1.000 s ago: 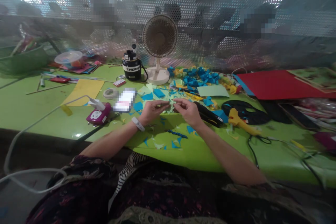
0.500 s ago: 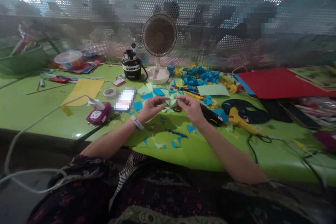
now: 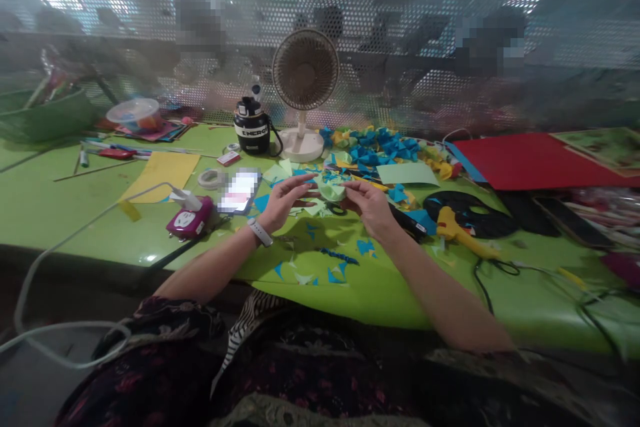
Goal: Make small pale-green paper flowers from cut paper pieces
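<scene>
A light green piece of folded paper [image 3: 331, 192] is pinched at its right edge between the thumb and fingers of my right hand [image 3: 371, 208]. My left hand [image 3: 286, 200] is just left of the paper with its fingers apart, holding nothing; a white band circles that wrist. Beneath and around the hands lie blue and pale green paper scraps [image 3: 340, 273]. A dark pair of scissors [image 3: 336, 209] is partly hidden under the green paper. Behind it spreads a heap of blue and yellow folded paper pieces [image 3: 385, 147].
A small fan [image 3: 306, 70] and a black bottle [image 3: 251, 130] stand at the back. To the left are a phone [image 3: 240, 191], a tape roll [image 3: 212, 178] and a purple power socket [image 3: 190, 217]. On the right lie a yellow glue gun [image 3: 463, 233] and a red sheet [image 3: 540, 159].
My left hand has let go of the green paper and moved slightly left, its fingers spreading. The right hand still holds the paper, which now shows a rounder, cupped face.
</scene>
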Tool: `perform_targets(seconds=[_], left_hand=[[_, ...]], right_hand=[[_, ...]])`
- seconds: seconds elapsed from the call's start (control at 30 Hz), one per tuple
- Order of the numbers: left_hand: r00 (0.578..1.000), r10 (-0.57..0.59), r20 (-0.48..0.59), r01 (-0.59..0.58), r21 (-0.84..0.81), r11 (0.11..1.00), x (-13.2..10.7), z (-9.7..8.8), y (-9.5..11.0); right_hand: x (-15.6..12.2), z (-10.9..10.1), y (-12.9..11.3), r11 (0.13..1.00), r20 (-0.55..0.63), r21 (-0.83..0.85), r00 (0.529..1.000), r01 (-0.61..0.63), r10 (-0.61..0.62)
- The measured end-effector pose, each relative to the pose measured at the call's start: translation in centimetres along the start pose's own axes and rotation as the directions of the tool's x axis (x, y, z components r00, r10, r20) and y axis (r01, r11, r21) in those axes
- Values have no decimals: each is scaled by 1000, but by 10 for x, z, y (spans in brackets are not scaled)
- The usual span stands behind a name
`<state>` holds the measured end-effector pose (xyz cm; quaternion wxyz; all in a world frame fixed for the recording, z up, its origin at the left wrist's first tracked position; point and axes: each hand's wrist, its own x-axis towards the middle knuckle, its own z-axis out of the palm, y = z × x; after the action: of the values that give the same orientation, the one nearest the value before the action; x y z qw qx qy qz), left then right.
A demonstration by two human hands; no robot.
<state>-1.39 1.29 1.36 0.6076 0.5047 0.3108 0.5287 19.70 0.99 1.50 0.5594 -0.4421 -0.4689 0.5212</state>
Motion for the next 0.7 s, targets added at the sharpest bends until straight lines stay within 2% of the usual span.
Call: perform_targets(seconds=[0.1, 0.3, 0.7], left_hand=[[999, -30, 14, 31, -17, 999, 1, 0, 0], [1000, -13, 20, 13, 3, 1000, 0, 1, -3], [999, -14, 37, 13, 7, 1000, -1, 3, -2]], right_hand=[[0, 0, 0, 1000, 0, -1, 1000, -16, 16], [-1, -1, 1, 999, 49, -39, 999, -6, 8], [-2, 0, -1, 999, 23, 4, 999, -41, 41]])
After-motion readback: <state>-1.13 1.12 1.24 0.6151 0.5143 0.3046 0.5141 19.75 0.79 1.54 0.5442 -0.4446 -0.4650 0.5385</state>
